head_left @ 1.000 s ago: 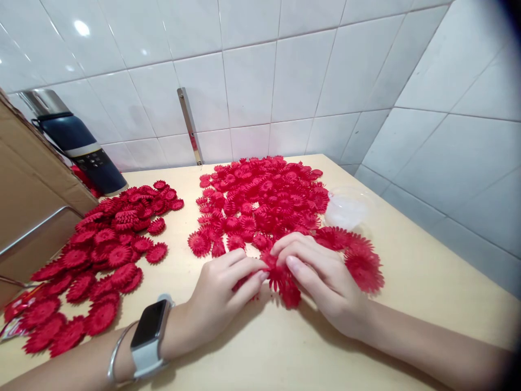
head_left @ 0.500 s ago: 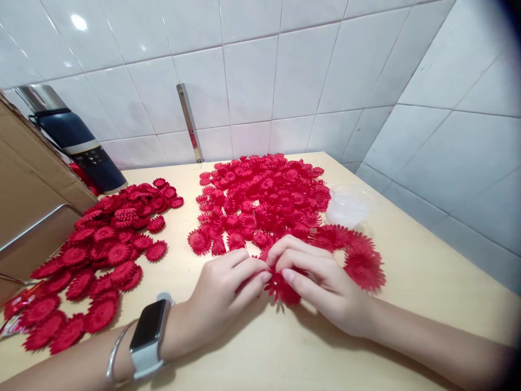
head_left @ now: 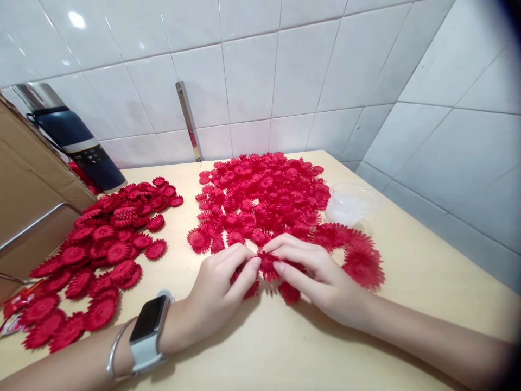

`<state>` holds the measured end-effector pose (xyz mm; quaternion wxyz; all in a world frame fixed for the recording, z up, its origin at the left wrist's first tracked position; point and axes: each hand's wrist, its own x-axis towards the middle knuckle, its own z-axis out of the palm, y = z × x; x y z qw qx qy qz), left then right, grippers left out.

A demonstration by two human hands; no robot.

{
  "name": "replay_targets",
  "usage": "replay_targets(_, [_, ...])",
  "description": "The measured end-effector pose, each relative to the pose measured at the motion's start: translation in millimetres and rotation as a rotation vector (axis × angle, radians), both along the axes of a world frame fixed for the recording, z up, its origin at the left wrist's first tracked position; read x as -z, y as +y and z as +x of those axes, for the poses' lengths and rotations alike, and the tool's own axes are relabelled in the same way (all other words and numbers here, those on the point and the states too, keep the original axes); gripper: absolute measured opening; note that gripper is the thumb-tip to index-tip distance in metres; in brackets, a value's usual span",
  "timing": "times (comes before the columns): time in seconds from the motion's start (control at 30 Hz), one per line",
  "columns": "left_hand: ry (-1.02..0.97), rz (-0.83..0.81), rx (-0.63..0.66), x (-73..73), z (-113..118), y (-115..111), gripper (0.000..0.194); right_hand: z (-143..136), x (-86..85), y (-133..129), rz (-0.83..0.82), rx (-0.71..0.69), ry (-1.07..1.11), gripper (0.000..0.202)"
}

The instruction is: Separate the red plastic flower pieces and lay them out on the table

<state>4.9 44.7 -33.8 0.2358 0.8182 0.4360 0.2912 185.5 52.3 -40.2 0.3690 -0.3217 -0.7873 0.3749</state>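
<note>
Flower, red and frilled, shows in my head view, pinched between the fingertips of left hand and right hand over the table. Beyond them I see a large red heap; a smaller pile lies leftward, near the flask.

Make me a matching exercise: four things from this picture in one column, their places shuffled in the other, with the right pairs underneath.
Things
1. Smartwatch
2. Flask
3. Metal strip
4. Red flower piece

Places
A. Against the tiled wall
B. Between the left hand and the right hand
C. Beside the cardboard box
D. On the wrist of the left arm

Right pairs
1-D
2-C
3-A
4-B
</note>
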Motion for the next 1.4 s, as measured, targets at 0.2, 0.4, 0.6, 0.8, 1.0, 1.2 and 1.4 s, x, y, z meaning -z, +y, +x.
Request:
replay_targets(0.2, [-0.027,-0.029,-0.037,-1.4,0.5,-0.5,0.026,2.1,-1.6,0.9,-0.057,-0.022,0.076,0.032])
replay_targets(0.4, [-0.055,-0.038,-0.034,-2.8,1.2,-1.1,0.026,-1.3,-2.3,-3.4,0.041,-0.003,-0.014,0.018])
replay_targets(0.6, [-0.06,-0.048,-0.009,-2.1,0.7,-1.5,0.028,-1.2,-1.8,-1.6,0.038,0.014,-0.006,0.021])
replay_targets(0.8, [-0.072,-0.047,-0.005,-3.6,0.8,-2.0,0.026,-0.3,-1.7,-1.1,-0.078,0.042,0.021,0.024])
replay_targets(1.0, [-0.049,-0.069,0.003,-2.5,-0.1,-1.8,0.027,0.1,-0.8,-0.9,-0.156,0.074,0.058,0.026])
replay_targets(1.2, [-0.024,-0.001,0.08,-2.9,0.5,-1.8,0.027,0.8,-0.7,0.7,-0.086,-0.015,0.017,0.02])
replay_targets(1.4, [-0.058,0.01,0.046,-3.0,-0.1,-3.7,0.024,-1.3,1.6,1.8,-0.055,0.021,-0.068,0.034])
